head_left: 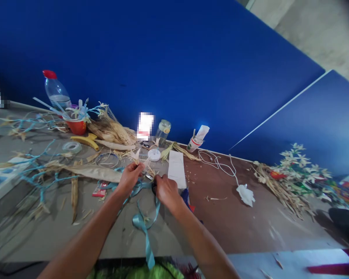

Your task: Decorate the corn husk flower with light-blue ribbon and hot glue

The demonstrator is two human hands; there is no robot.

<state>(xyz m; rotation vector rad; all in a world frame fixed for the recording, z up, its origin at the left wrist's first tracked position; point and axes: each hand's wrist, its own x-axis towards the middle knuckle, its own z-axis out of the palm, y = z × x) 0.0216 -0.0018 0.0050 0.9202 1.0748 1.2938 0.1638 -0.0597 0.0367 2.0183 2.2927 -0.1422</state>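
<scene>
My left hand (130, 177) is closed, its fingertips pinching a pale dried-husk flower (136, 155) with pointed petals. Close beside it, my right hand (167, 190) is wrapped round a pair of scissors (148, 176); a dark handle and a short length of metal blade show, pointing toward my left hand. Under and between the hands runs a light blue ribbon (145, 232), which curls down over the table's front edge. A long dried husk (95, 172) lies left of my left hand. Small husk scraps are scattered about.
Blue-wrapped branches (42, 186) spread over the left side. A red cup (76, 126), a water bottle (56, 91) and a yellow tool (85, 141) stand or lie behind them. Further right are a white paper (177, 166), a white cable (221, 162) and a bunch of husk flowers (299, 166).
</scene>
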